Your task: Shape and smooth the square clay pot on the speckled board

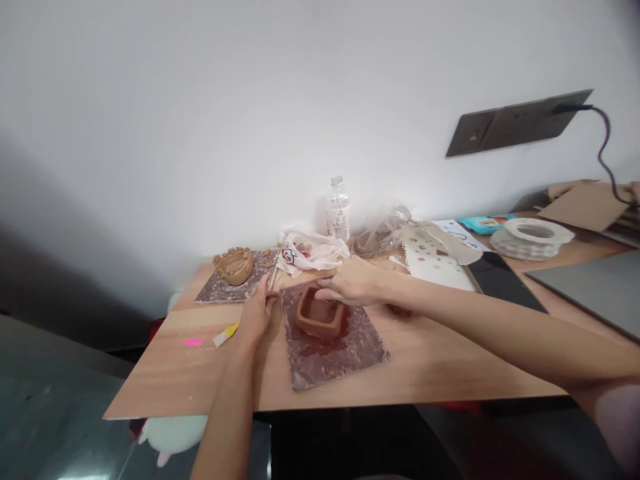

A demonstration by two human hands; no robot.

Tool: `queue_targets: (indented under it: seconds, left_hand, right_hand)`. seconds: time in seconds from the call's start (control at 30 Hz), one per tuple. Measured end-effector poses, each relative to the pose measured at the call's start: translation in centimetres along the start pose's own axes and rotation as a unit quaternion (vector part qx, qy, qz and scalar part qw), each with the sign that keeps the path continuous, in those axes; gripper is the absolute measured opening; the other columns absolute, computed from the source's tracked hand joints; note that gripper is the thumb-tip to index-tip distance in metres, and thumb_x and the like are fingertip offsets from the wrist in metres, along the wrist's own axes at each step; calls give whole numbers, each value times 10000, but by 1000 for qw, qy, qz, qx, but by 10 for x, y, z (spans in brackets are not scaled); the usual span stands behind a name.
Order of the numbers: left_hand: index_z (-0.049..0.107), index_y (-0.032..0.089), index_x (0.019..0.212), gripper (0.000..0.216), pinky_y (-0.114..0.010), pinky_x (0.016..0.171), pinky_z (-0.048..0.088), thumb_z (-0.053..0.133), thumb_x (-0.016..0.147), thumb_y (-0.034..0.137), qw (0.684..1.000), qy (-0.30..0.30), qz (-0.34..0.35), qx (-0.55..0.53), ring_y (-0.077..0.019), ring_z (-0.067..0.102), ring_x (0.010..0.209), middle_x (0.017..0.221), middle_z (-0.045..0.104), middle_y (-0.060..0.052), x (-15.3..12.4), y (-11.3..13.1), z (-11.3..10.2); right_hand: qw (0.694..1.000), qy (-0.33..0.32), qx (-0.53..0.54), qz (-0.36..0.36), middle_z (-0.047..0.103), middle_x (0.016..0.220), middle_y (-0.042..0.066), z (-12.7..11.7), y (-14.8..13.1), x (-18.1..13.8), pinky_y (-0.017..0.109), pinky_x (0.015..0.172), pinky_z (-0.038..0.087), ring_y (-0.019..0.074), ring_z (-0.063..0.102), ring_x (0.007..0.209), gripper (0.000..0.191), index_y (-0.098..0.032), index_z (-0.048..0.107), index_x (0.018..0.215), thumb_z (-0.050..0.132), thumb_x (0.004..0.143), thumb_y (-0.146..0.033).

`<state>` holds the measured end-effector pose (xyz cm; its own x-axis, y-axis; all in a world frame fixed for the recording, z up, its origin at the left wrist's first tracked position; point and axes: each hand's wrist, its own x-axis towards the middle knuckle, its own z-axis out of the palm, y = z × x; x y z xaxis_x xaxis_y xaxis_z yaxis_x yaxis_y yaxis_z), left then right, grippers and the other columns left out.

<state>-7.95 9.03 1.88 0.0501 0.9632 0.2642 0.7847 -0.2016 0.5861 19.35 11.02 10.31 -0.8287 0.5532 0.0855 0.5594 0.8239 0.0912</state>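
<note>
A square, open-topped clay box (320, 323) rests on a wet, speckled dark board (320, 370) in the middle of the table. My right hand (353, 281) is at the box's back right, with bent fingers over the rim and a fingertip reaching inside; its far fingers are hidden. To the left, my left hand (257, 310) lies between the two boards, thumb and forefinger apart, near the right edge of the second board (213, 290). A round clay bowl (235, 265) with a bumpy rim stands on that second board. Beside my left wrist lies a yellow-handled brush (226, 334).
Behind the boards are a crumpled white bag (317, 248), a clear bottle (339, 210) and a plastic bag of clay (375, 240). A pink piece (193, 343) lies front left. Right of my arm stand a white ribbed ring-shaped vessel (530, 238) and a grey laptop (595, 287).
</note>
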Motion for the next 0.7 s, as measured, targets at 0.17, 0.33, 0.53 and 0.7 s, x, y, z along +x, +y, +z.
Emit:
queue_targets:
  seconds: [0.17, 0.33, 0.53, 0.7]
  left_hand:
    - [403, 141, 1441, 622, -427, 979, 495, 537, 833, 138, 1000, 2, -3, 1, -247, 688, 1042, 987, 771, -89, 0, 3, -1]
    - [409, 132, 1437, 630, -441, 987, 490, 540, 820, 127, 1000, 2, -1, 2, -253, 688, 1039, 977, 769, -96, 2, 2, 0]
    - [415, 135, 1430, 627, -442, 989, 487, 540, 816, 136, 1000, 7, 1, -1, -255, 686, 1044, 974, 769, -94, 3, -2, 1]
    - [419, 147, 1430, 625, -440, 975, 498, 543, 818, 140, 1000, 10, 0, -3, -254, 692, 1027, 963, 771, -86, 2, -2, 1]
  right_hand:
    - [998, -39, -14, 52, 692, 666, 106, -3, -7, -28, 290, 552, 333, 204, 603, 596, 609, -142, 743, 954, 304, 1012, -560]
    - [996, -28, -1, 84, 680, 683, 97, -5, -7, -53, 284, 544, 273, 190, 600, 619, 615, -170, 752, 944, 260, 1029, -530]
    - [998, -5, -38, 47, 730, 835, 103, 7, -3, -38, 269, 547, 279, 185, 602, 631, 612, -229, 473, 1464, 251, 1017, -583]
    - [998, -5, -62, 12, 698, 698, 84, 14, -1, -34, 261, 527, 225, 165, 546, 553, 647, -239, 490, 1453, 245, 999, -632]
